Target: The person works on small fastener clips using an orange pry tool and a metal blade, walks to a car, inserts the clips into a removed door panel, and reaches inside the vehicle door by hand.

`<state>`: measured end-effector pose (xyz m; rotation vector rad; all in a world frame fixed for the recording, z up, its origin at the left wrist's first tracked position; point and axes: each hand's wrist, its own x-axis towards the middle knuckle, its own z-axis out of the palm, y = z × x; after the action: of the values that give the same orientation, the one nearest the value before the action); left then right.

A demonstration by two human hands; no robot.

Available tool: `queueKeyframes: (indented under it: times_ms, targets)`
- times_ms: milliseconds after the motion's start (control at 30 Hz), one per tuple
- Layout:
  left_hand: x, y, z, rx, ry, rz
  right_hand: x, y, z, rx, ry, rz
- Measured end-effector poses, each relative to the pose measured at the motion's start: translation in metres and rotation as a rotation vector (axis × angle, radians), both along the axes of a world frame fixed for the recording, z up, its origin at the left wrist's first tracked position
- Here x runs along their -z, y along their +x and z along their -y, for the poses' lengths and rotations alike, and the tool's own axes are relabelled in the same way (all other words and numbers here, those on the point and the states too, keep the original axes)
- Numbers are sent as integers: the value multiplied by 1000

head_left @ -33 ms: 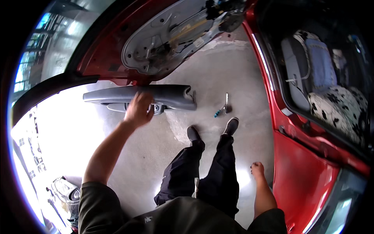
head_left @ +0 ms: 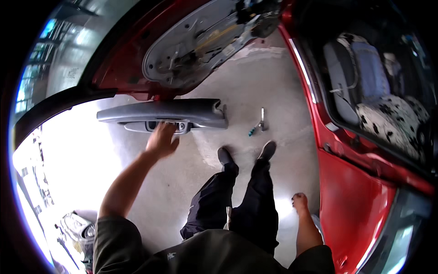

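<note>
A dark grey car door trim panel (head_left: pixel 196 109) with a lighter grey lower part lies or hangs below the open red door. At its inner handle recess is my left hand (head_left: pixel 159 142), fingers stretched toward it and thumb apart. Whether the fingertips touch the panel I cannot tell. My right hand (head_left: pixel 299 202) hangs low beside the car's red side, fingers curled, with nothing seen in it. On the floor ahead of my shoes lies a ratchet-like tool (head_left: pixel 262 119) with a metal shaft, beside a teal-handled tool (head_left: pixel 252 131).
The open red door (head_left: pixel 123 68) shows its bare inner metal (head_left: pixel 159 59) and wiring. To my right is the car body (head_left: pixel 351 192), with a seat (head_left: pixel 365 73) under a patterned cover inside. A grey machine-like object (head_left: pixel 77 228) with a round lens stands at left behind my arm.
My left hand has drawn back toward me from the panel's upper part to its handle recess. The panel and right hand look nearly unchanged; the view has shifted slightly.
</note>
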<state>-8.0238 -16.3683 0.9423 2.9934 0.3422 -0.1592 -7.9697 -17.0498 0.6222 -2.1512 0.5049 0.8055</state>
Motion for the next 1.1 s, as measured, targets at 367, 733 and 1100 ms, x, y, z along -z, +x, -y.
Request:
queueKeyframes:
  times_ms: [367,733,1100]
  targets:
    - [191,-535,81,-402,-311,-525,-32,-161,-80,-387,117,119]
    - [222,-732,235,-925,-1020,138,-87,-253,-225,-734,139,321]
    - [302,-961,174,-1398,-1056,124,-86,-396,-353,-939,-112,-161]
